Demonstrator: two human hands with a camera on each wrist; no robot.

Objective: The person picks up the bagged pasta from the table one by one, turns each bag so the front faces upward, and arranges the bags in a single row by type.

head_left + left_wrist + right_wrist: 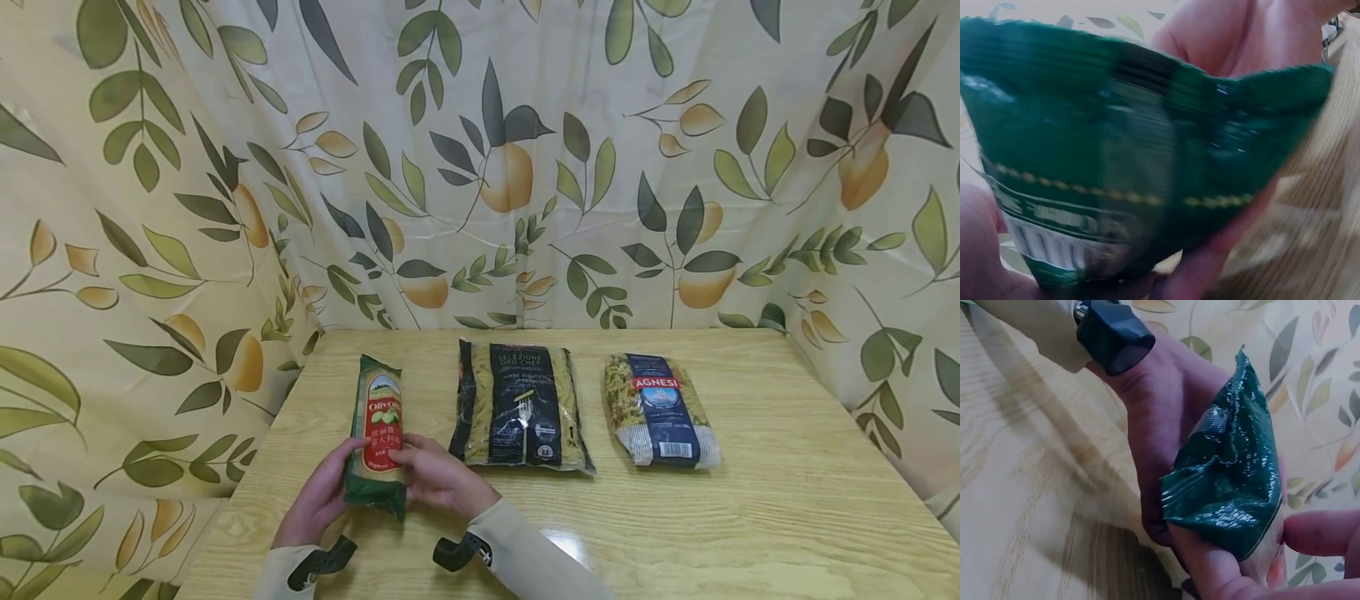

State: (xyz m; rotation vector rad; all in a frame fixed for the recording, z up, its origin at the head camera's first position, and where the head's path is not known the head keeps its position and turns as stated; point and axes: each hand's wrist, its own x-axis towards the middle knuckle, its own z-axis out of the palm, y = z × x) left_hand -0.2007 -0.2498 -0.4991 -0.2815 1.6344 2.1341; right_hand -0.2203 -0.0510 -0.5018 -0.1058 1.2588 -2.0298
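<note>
Both hands hold a narrow pasta packet (384,417) with green ends and a red Olivoilà label, at the left part of the table. My left hand (318,500) grips its left side, and my right hand (444,482) grips its right side with the thumb on the front. The packet appears raised off the wood and slightly tilted. In the left wrist view, its crimped green end (1072,125) fills much of the picture, blurred. The right wrist view shows the same folded green end (1229,475) between fingers. Fingers behind the packet are partly hidden.
A dark penne bag (523,408) lies mid-table, right of the hands. Farther right lies an Agnesi pasta bag (662,410) with a blue and red label. The wooden table (780,500) backs onto a leaf-and-fruit patterned curtain (600,167), which also hangs at both sides.
</note>
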